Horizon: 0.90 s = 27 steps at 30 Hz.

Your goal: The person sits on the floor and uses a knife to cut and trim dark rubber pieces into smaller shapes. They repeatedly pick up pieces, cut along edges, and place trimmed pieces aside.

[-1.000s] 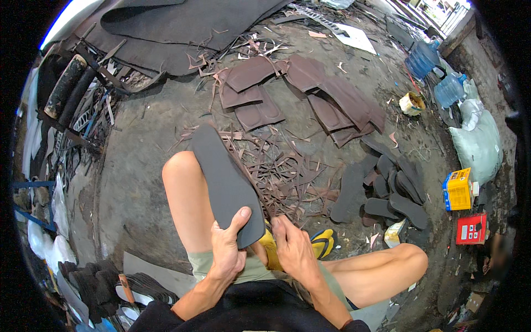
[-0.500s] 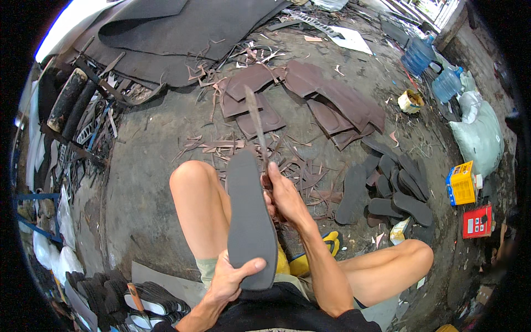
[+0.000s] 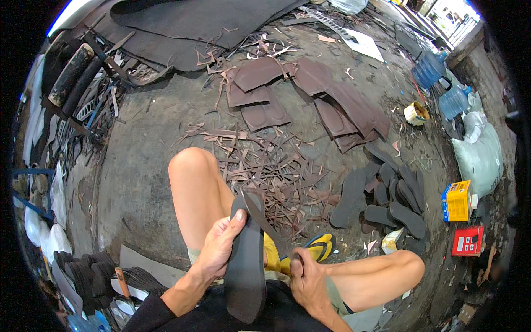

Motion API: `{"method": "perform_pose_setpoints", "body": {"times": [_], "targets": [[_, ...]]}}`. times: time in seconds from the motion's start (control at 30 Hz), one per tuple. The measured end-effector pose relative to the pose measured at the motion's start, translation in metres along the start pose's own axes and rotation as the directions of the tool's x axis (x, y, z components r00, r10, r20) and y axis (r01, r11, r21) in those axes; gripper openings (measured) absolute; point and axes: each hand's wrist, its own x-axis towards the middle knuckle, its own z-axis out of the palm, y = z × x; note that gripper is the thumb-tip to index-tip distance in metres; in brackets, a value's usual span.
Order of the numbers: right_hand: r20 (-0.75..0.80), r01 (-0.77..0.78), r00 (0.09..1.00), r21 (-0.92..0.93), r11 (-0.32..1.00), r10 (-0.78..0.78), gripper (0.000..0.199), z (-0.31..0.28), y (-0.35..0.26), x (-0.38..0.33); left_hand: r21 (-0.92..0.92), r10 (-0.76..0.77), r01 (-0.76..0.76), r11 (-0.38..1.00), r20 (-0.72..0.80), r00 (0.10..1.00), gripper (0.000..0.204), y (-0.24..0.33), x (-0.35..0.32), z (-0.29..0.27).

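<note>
A dark grey shoe sole (image 3: 246, 276) is held in front of my lap, its narrower end pointing away from me. My left hand (image 3: 217, 246) grips its left side near the far end, thumb on top. In my right hand (image 3: 308, 279), lower and to the right, is the handle of a long knife. The knife blade (image 3: 264, 220) slants up and left to the sole's far end, where its tip lies at or against the rim; exact contact cannot be made out. Thin brown trimmings (image 3: 276, 177) litter the floor just beyond.
Cut soles (image 3: 406, 213) lie heaped at right, and brown sole sheets (image 3: 326, 91) farther out. Stacked soles (image 3: 94, 276) and an orange-handled tool (image 3: 123, 283) sit at lower left. A yellow box (image 3: 457, 200), a red box (image 3: 467, 241) and water jugs (image 3: 428, 69) line the right side.
The sole has come down toward my lap. My left hand now grips nearer its far end. The right hand has dropped down and right, swinging the blade from upright to slanting across the sole's edge.
</note>
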Motion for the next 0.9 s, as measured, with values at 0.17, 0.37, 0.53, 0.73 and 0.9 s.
{"method": "perform_pose_setpoints", "body": {"times": [0.17,0.37,0.53,0.73,0.9], "targets": [[-0.112,0.066,0.991,-0.059,0.996,-0.072,0.055,-0.002,0.010,-0.012,0.051,-0.001,-0.003,0.999,0.073,0.997,0.039,-0.005,-0.015,0.004],[0.077,0.115,0.991,-0.074,0.991,-0.109,0.050,-0.051,-0.014,0.008,0.090,0.033,-0.049,0.995,0.175,0.984,0.033,0.004,-0.026,0.007],[0.124,0.128,0.986,-0.104,0.986,-0.115,0.044,-0.075,-0.048,0.018,0.273,0.087,-0.155,0.949,0.246,0.965,0.028,0.009,-0.035,0.014],[0.504,0.152,0.864,-0.275,0.949,0.008,0.049,-0.144,-0.081,0.049,0.368,0.016,-0.183,0.912,0.414,0.910,0.028,0.015,-0.039,0.028],[0.684,0.186,0.723,-0.332,0.925,0.100,0.057,-0.159,-0.104,0.078,0.428,-0.100,-0.146,0.892,0.501,0.860,0.029,0.014,-0.035,0.050]]}}
